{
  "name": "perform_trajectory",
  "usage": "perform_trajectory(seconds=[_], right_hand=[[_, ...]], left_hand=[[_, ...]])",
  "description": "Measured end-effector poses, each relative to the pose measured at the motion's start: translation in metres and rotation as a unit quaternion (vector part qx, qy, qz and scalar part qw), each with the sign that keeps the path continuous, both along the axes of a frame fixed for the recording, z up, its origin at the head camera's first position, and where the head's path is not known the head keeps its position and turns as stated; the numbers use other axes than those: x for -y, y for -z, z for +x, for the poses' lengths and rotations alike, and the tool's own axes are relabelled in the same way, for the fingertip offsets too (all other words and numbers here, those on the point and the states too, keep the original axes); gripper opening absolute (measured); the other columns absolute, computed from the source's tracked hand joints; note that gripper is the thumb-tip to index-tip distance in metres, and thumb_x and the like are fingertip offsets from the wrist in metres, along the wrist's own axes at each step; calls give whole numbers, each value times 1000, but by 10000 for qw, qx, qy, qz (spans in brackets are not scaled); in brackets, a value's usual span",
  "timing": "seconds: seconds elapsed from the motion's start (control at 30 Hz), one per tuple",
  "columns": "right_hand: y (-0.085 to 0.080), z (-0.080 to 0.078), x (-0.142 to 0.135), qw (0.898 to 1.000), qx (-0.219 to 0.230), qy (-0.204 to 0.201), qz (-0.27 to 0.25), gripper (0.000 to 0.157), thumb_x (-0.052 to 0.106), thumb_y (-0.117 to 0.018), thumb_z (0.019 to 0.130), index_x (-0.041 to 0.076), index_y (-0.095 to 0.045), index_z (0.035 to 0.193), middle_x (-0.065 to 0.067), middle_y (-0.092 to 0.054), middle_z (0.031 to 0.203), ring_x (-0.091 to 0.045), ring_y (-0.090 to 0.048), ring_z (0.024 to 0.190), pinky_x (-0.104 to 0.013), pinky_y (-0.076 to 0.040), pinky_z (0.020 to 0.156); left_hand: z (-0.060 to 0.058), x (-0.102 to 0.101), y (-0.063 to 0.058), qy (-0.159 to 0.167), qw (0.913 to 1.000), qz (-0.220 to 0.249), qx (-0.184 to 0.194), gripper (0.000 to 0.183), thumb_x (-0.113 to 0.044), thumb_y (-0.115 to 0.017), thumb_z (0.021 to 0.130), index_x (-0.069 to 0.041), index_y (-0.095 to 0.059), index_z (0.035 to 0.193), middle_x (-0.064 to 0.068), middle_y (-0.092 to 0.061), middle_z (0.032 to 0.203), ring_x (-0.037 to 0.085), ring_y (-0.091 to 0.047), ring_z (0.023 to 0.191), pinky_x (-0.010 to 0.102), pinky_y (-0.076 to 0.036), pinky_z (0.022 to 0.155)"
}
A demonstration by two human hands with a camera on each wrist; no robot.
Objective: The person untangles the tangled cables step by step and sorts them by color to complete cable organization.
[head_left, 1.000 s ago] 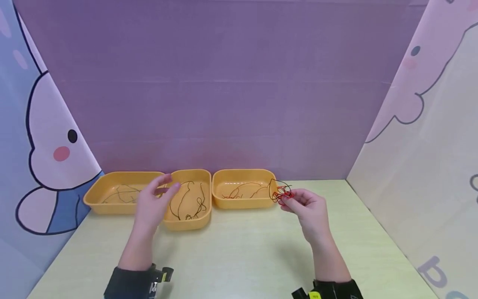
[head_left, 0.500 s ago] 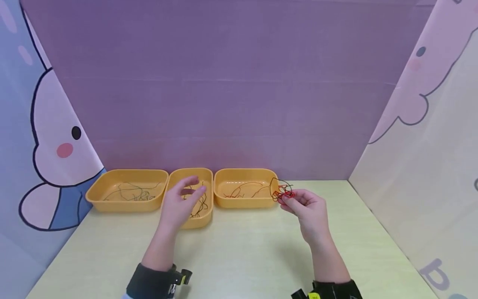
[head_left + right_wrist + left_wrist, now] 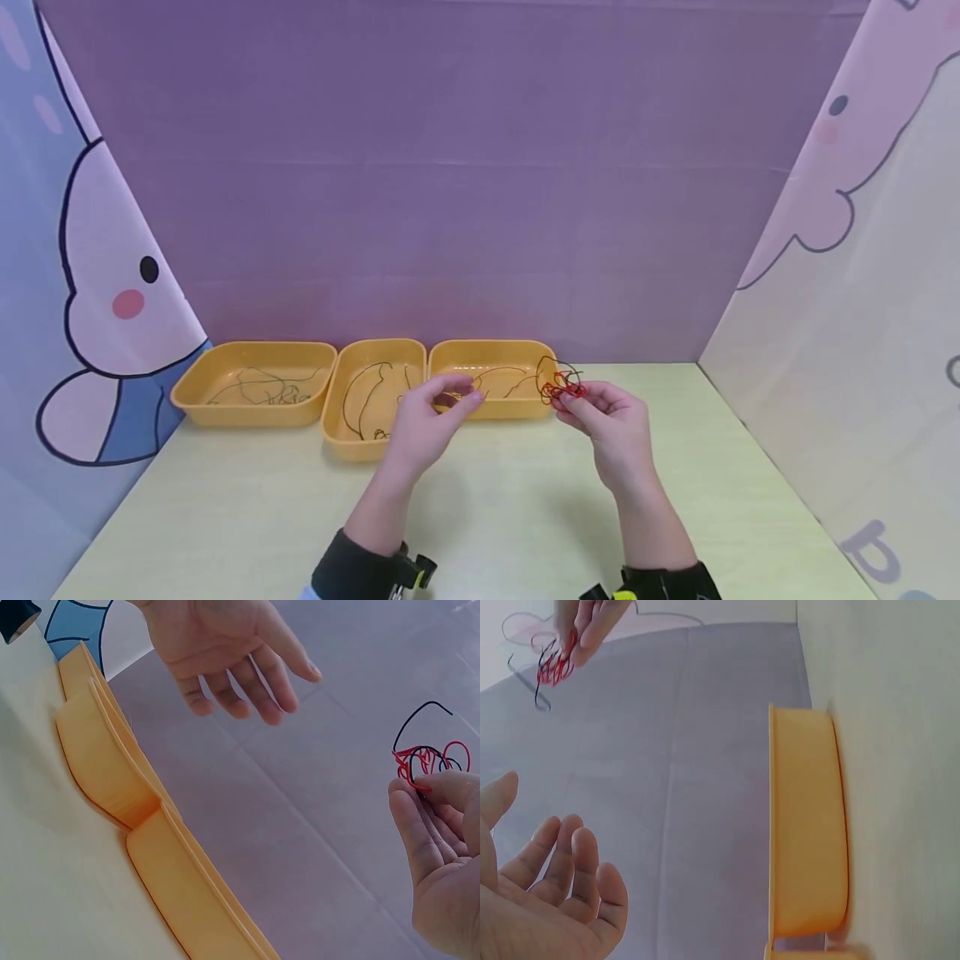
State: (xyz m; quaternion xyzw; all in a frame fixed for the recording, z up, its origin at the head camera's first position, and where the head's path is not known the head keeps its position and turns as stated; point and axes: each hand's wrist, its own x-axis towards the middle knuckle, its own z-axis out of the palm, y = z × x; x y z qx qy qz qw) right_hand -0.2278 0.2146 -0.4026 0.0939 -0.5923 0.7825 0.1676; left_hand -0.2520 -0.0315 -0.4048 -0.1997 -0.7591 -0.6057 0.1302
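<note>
My right hand (image 3: 611, 429) pinches a small tangle of red and black wires (image 3: 558, 388) between thumb and fingertips, held up in front of the right end of the right yellow tray (image 3: 510, 409). Loose loops of wire stick out past the fingers, plain in the right wrist view, where a black end (image 3: 412, 718) arcs upward. My left hand (image 3: 420, 429) is raised over the gap between the middle yellow tray (image 3: 351, 450) and the right one, its fingers (image 3: 586, 862) loosely bent with nothing in them. It covers part of both trays and stays apart from the tangle.
A left yellow tray (image 3: 255, 415) holds greyish thin wires (image 3: 281, 390). Dark wires (image 3: 363, 408) lie in the middle tray, reddish ones in the right tray. All three stand in a row at the back of the pale table (image 3: 510, 517), against a purple backdrop (image 3: 450, 167).
My left hand has moved rightward from between the left and middle trays toward the right hand, uncovering the left tray. My right hand stays almost still with the tangled wires.
</note>
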Motion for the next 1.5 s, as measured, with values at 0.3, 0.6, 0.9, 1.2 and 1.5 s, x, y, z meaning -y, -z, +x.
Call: perform_trajectory(seconds=[0.3, 0.6, 0.9, 1.2, 1.5], right_hand=[[3, 0, 11, 9997, -2, -205, 106, 20, 0, -72, 83, -13, -60, 92, -20, -66, 85, -36, -65, 82, -41, -55, 72], [7, 2, 21, 9972, 36, -565, 480, 21, 3, -72, 84, -14, -61, 93, -20, -67, 88, -39, -64, 83, -40, -56, 73], [8, 4, 25, 9959, 65, -678, 600, 14, 1, -70, 85, -10, -63, 92, -21, -67, 90, -39, -64, 83, -40, -56, 73], [7, 3, 21, 9950, 108, -582, 800, 21, 6, -72, 85, -11, -61, 92, -21, -68, 88, -38, -65, 80, -41, -56, 73], [4, 2, 12, 9972, -37, -297, 688, 21, 3, -72, 85, -13, -61, 91, -22, -66, 85, -40, -64, 79, -41, -56, 71]], left_hand=[[7, -26, 1, 628, 9979, -164, -2, 29, -36, -72, 86, -21, -69, 111, -6, -66, 96, 16, -59, 84, 38, -53, 69], [7, -33, 3, 793, 9965, -247, 49, 22, -34, -70, 89, -26, -71, 109, -9, -68, 96, 17, -59, 81, 38, -52, 65], [12, -32, -3, 859, 9963, -97, 15, 8, -22, -68, 91, -16, -72, 94, -2, -68, 85, 18, -57, 74, 32, -47, 61], [7, -28, 3, 822, 9963, -237, 50, 7, -22, -66, 93, -17, -71, 95, -1, -67, 85, 17, -57, 74, 33, -48, 62], [7, -16, -2, 531, 9985, -75, 78, 9, -20, -65, 93, -12, -70, 93, 4, -61, 82, 20, -53, 75, 31, -44, 61]])
